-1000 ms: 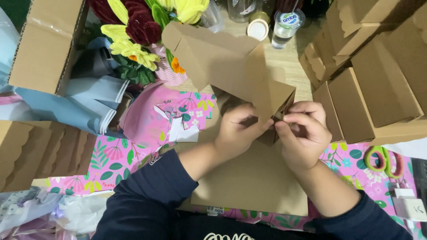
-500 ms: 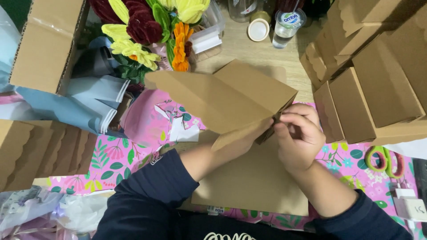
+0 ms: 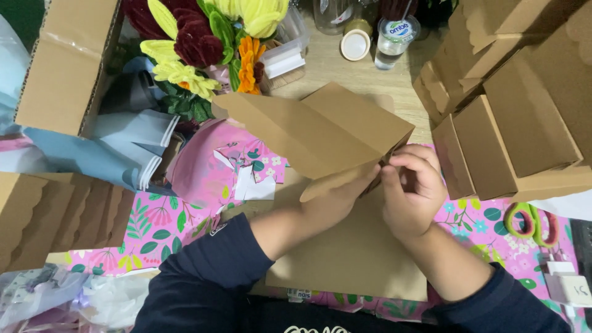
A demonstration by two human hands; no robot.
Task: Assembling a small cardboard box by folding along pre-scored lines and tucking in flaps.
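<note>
Currently both hands on a brown cardboard box [image 3: 320,132], left hand [image 3: 336,200] gripping under its scalloped flap, right hand [image 3: 412,191] pinching its right corner, flat cardboard sheet [image 3: 354,259] below box, flowers [image 3: 203,43] up-left of box, scissors [image 3: 530,222] right of box.

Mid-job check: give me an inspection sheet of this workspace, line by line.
Surface: pink floral tablecloth over wooden tabletop.
Job's things: brown folded cardboard box, flat brown cardboard sheet beneath.
Clutter: fuzzy artificial flower bouquet, stacked brown cartons, green-handled scissors, small plastic water cup.
Grippers: left hand under box flap; right hand pinching box edge.
Cables: nothing seen.
Surroundings: large corrugated carton, blue wrapping paper.
</note>
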